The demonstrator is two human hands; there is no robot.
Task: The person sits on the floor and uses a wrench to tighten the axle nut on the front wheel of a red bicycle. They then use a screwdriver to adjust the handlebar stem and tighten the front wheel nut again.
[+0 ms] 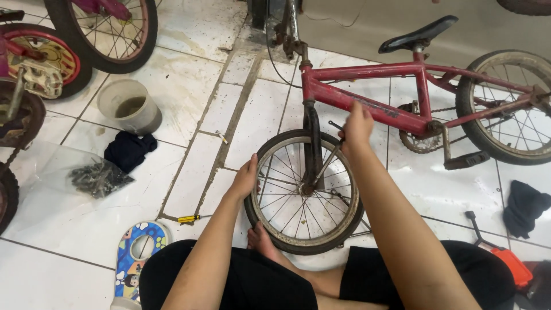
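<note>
Far left: bucket (127, 106), dark rag (130, 150), clear bag (86, 175) of parts, all on tiled floor (189, 97). Left hand (247, 178) cupped flat on left rim of front wheel (303, 191), fingers spread along tyre. Wheel sits centre, in fork of red bike (367, 97). Right hand (357, 125) above wheel at frame, closed around something; can't tell what.

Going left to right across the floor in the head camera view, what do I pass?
Clear bag of dark parts → grey bucket → yellow screwdriver → left hand → front wheel → right hand → pedal → dark cloth.
</note>
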